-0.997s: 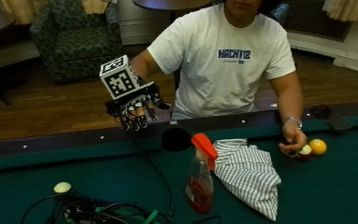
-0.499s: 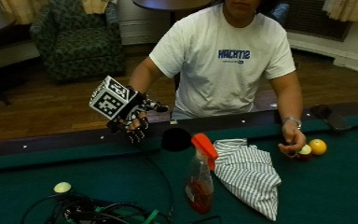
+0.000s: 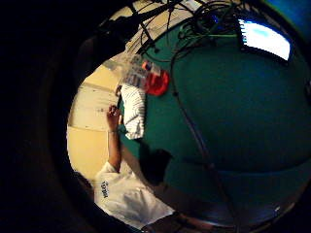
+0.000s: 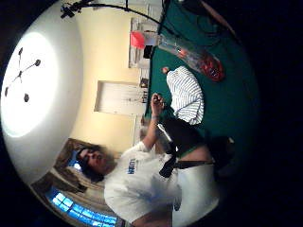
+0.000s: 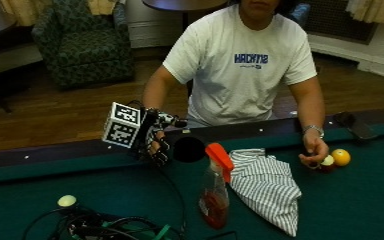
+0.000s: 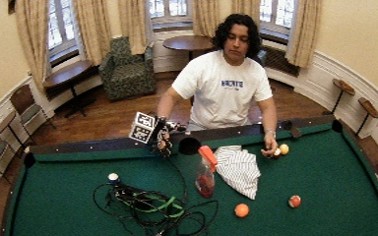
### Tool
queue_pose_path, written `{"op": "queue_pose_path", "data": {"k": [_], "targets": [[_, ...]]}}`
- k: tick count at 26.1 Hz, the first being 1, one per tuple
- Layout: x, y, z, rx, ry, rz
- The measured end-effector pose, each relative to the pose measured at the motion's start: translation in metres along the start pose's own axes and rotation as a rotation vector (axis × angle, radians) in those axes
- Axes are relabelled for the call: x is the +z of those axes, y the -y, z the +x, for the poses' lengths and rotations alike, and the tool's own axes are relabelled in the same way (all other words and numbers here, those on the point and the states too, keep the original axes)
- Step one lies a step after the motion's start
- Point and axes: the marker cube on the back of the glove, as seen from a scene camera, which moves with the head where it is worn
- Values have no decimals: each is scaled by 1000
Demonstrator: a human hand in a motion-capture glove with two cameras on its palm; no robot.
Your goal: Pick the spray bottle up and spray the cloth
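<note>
I am holding my gloved right hand (image 5: 153, 145) over the near rail of the pool tabletop (image 5: 352, 200), fingers hanging loosely and gripping nothing. I am at the reaching step: the spray bottle (image 5: 214, 192) is standing upright on the felt, apart from my hand, its orange trigger head on top. The striped cloth (image 5: 266, 185) is lying just beside it. Next, I judge, I need to wrap my fingers round the bottle's neck.

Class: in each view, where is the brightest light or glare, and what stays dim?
Thumb side palm view: a ceiling lamp glares white, the bottle and cloth sit dimmer. Little finger side palm view: a screen glows brightest. Wide outside view: daylit windows, table evenly lit.
</note>
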Motion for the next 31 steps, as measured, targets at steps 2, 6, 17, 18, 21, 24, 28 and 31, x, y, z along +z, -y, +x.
{"op": "queue_pose_path", "data": {"k": [2,6,17,18,21,24,28,31], "targets": [[4,9,-1,1,17,0],[10,23,0,12,72,9],[35,51,-7,-1,119,10],[38,54,-8,-3,119,6],[45,63,-11,-7,120,-3],[51,74,-15,-14,133,-1],[58,86,-18,-22,162,-3],[64,95,-21,-26,182,-6]]}}
